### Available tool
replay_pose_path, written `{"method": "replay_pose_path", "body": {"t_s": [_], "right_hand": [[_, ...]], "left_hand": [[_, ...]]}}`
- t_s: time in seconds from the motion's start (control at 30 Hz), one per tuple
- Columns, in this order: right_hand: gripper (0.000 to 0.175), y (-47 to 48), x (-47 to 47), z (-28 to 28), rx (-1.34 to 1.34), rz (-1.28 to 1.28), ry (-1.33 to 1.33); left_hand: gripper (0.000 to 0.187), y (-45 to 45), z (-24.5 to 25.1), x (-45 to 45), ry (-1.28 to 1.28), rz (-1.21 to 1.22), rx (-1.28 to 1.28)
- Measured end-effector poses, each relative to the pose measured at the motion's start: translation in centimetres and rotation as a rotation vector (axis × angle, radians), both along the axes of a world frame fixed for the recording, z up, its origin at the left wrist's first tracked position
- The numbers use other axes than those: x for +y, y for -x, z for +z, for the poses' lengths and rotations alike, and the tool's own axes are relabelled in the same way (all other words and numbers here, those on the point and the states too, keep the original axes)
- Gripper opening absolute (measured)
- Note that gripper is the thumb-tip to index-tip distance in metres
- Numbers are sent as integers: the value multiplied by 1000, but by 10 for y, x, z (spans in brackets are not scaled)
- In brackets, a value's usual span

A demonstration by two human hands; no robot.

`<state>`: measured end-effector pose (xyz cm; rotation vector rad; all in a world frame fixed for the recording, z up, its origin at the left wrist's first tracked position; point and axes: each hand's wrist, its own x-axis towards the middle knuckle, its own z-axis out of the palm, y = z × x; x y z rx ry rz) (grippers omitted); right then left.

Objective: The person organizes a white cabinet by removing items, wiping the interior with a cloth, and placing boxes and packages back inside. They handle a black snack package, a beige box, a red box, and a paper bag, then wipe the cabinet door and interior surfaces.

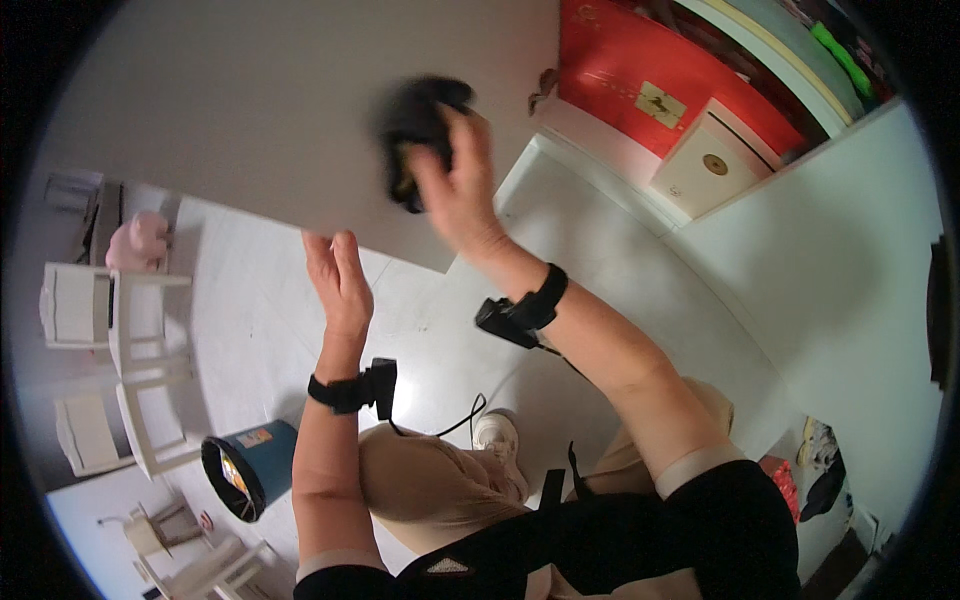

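A dark, bunched cloth [420,135], blurred by motion, is in my right hand [465,180] and lies against the face of a large grey panel, which looks like a door [247,120]. A bit of yellow shows in the cloth's folds. My left hand [339,281] is at the panel's lower edge, its fingertips touching or partly behind that edge, so its grip is not fully visible. Each wrist wears a black strap with a small black device and a cable.
At upper right stand a red box [622,67] and a white box [712,161] inside a cabinet. A blue bin with a black liner [274,457] stands at left. Beyond it are white chairs [150,322] and a pink plush toy [139,240]. A pale panel [832,247] is at right.
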<state>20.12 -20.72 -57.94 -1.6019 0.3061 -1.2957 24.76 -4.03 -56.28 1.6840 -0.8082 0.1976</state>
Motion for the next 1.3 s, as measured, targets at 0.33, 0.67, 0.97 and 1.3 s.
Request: {"method": "replay_pose_path", "body": {"t_s": [0.33, 0.67, 0.97, 1.3], "right_hand": [[55, -66, -182, -41, 565, -275, 124], [58, 31, 8, -219, 333, 223, -1484], [55, 139, -48, -152, 975, 841, -813], [65, 297, -110, -119, 1082, 1124, -680]], "left_hand": [[14, 19, 10, 4, -171, -192, -165], [23, 53, 22, -15, -266, -151, -284], [9, 86, 46, -43, -251, -277, -278], [44, 189, 55, -175, -434, -179, -486]]}}
